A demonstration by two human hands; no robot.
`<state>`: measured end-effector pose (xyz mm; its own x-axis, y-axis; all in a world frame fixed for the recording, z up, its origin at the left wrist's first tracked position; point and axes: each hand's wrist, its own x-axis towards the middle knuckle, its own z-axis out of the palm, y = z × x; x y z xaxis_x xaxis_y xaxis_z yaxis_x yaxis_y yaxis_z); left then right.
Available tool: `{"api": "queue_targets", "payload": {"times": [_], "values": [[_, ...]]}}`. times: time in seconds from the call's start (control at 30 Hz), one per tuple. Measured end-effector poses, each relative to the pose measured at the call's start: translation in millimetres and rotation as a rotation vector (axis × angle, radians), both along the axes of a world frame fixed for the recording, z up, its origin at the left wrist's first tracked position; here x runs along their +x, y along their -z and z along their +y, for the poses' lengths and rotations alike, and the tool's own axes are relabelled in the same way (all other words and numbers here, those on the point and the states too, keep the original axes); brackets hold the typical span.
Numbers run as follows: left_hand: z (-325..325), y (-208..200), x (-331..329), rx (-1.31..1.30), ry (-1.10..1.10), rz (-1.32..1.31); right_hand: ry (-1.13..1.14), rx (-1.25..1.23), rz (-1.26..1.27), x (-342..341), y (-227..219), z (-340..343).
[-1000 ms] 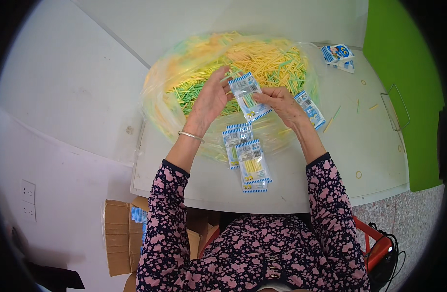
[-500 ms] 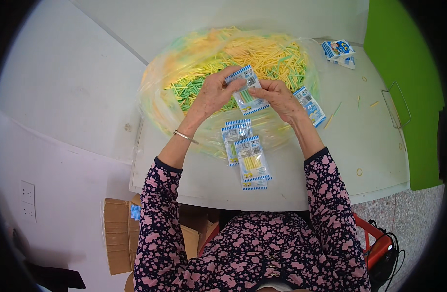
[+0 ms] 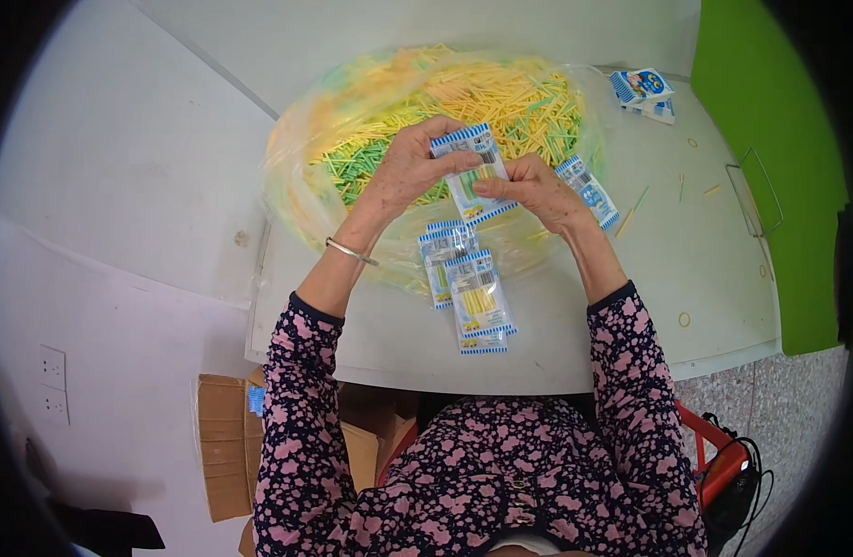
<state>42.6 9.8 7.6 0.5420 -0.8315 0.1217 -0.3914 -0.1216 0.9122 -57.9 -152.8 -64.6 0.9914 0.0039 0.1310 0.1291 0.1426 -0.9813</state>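
Between my two hands is a small clear packet (image 3: 464,192) with blue striped ends and green and yellow sticks inside. My left hand (image 3: 415,169) grips its upper left part, thumb across the front. My right hand (image 3: 535,193) pinches its right edge, thumb over the window. Behind them lies a large clear plastic bag (image 3: 292,186), opened wide and heaped with loose yellow and green sticks (image 3: 529,107). Nearer me, several filled packets (image 3: 479,295) overlap in a pile on the table. Another packet (image 3: 589,193) lies just right of my right hand.
Two blue and white packets (image 3: 642,88) lie at the far right of the table (image 3: 575,348). Loose sticks (image 3: 633,212) and rubber bands (image 3: 684,319) are scattered on the right. A wire handle (image 3: 761,200) stands by the green panel (image 3: 770,167). Below left is a cardboard box (image 3: 224,446).
Both thumbs have shifted on the packet; my right thumb now sits lower across its window. The packet stays in nearly the same place, and the whole view has moved slightly.
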Motion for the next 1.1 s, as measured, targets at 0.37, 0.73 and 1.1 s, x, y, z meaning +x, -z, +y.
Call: {"api": "queue_targets", "payload": {"times": [0.37,0.73,1.1], "values": [[31.5,3.7,-47.3,0.021,-0.049,0.105,0.201,-0.431,-0.034,-45.1,-18.3,-24.0],[59.0,70.4,-96.5,0.287,-0.029,-0.62,0.865,-1.101,0.13,-63.4,52.5,-67.7],[-3.0,25.7,-44.7,-0.056,-0.151,-0.593,0.701,-0.644,-0.27,-56.6,-8.6,-20.8]]}}
